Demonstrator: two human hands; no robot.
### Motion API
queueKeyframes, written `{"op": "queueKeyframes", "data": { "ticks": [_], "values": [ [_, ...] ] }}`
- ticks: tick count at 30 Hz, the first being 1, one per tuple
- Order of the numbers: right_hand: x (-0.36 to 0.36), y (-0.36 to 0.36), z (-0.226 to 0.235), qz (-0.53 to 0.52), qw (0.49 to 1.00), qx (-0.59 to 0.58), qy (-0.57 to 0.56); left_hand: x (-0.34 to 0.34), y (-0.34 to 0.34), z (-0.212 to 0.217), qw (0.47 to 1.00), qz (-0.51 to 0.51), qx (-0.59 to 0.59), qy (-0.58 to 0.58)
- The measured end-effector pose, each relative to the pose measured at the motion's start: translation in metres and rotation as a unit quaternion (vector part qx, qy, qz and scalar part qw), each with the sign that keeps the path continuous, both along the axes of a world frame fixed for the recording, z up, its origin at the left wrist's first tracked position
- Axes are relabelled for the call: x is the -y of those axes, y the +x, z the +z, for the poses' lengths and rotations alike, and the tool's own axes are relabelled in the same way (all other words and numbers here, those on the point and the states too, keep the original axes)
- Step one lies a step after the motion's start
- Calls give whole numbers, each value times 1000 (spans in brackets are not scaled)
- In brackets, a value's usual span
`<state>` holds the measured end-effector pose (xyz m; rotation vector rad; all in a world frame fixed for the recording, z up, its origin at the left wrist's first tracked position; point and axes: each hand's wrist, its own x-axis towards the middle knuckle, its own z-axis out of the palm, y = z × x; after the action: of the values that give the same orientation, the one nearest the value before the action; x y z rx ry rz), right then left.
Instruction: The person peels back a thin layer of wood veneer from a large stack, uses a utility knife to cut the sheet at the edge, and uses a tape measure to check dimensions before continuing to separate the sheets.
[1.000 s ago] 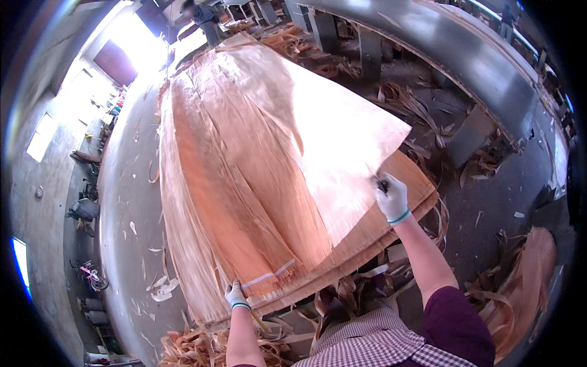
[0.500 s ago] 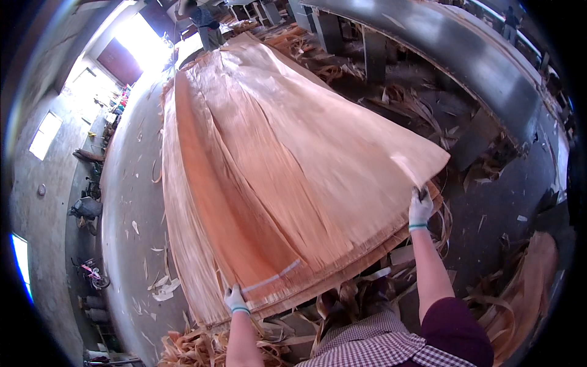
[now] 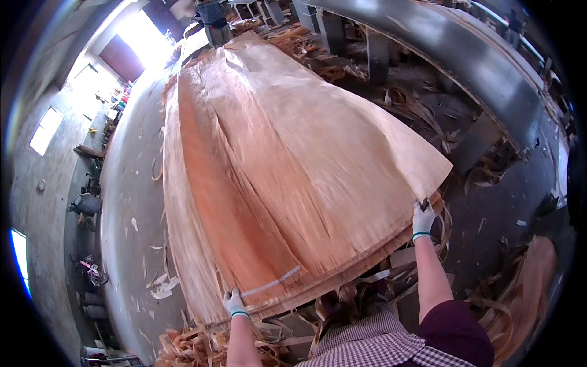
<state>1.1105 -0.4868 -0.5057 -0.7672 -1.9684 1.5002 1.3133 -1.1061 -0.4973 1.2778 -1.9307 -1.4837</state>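
Note:
A wide stack of thin wood veneer sheets (image 3: 342, 165) stretches away from me, pale on the right, with a darker orange strip (image 3: 214, 202) at the left. A whitish tape strip (image 3: 272, 282) crosses the orange strip's near end. My gloved left hand (image 3: 235, 302) is closed on the near edge beside the tape's left end. My gloved right hand (image 3: 422, 218) grips the pale top sheet near its right corner, which bulges up. Something dark shows at the right fingertips; I cannot tell what. Both thumbs' undersides are hidden.
Another person (image 3: 214, 23) stands at the stack's far end. A long metal-topped bench (image 3: 428, 43) runs along the right. Veneer scraps (image 3: 189, 350) lie around my feet, and more (image 3: 416, 110) under the bench. A wall with windows (image 3: 46, 131) lines the left.
My right hand has come slightly nearer to me, and the pale sheet beside it bulges more. My left hand has barely shifted. The far person has moved a little right.

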Motion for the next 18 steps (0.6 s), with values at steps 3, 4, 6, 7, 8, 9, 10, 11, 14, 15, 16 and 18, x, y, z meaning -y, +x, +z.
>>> {"op": "queueKeyframes", "data": {
  "ticks": [3,4,6,7,8,9,10,11,14,15,16,18],
  "values": [
    [-5,2,-24,1,998,61,5,-20,-14,10,996,-27,32,-80],
    [-2,2,-26,7,997,83,-1,-31,-15,23,992,-34,37,-114],
    [7,4,-32,7,993,116,-15,-31,-8,15,989,-37,41,-138],
    [9,4,-37,-3,992,125,-20,-40,-10,17,989,-45,32,-136],
    [9,5,-41,-15,991,134,-22,-49,-14,21,989,-56,21,-133],
    [8,5,-44,-26,991,128,-21,-52,-14,29,991,-71,12,-114],
    [10,3,-43,-35,992,121,-20,-51,-12,37,993,-70,-17,-94],
    [11,1,-41,-43,992,114,-20,-48,-11,47,994,-70,-45,-74],
    [16,-3,-24,-14,993,96,-69,-20,2,67,997,-26,-76,0],
    [15,-7,-22,-15,988,97,-116,-13,3,74,996,-8,-91,24],
    [17,-7,-18,-10,992,75,-101,-6,6,78,993,12,-106,48],
    [25,-7,-12,1,997,29,-71,7,11,82,992,16,-116,51]
  ]
}}
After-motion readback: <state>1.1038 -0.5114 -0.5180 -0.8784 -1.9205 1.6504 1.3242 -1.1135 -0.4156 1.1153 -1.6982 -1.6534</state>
